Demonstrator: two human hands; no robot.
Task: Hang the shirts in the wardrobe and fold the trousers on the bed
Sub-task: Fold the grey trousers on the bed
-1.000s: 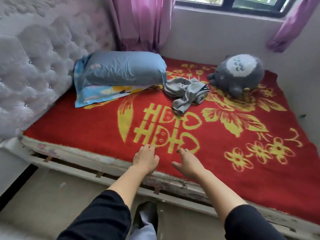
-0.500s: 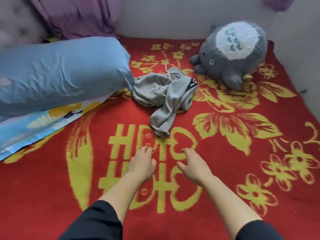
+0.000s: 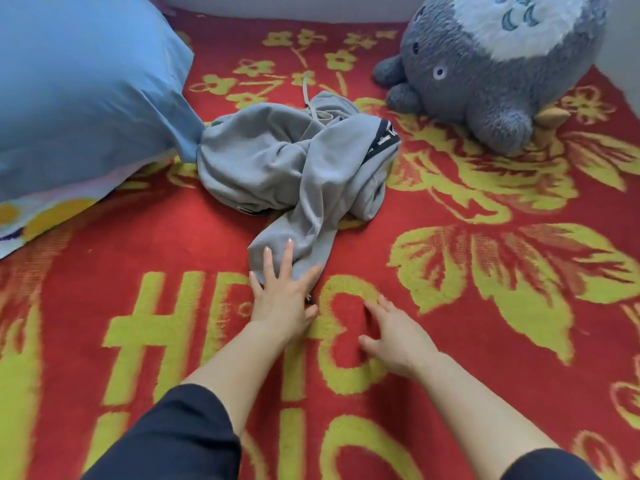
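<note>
On fuzzy red blanket (image 3: 450,344), left hand (image 3: 282,301) touches crumpled grey trousers (image 3: 273,161).

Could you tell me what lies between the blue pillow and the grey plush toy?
The crumpled grey trousers lie there, as the head view shows.

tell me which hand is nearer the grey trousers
Left. The left hand rests straight fingers on the near leg of the grey trousers; the right hand is on the red blanket, clear of them.
</note>
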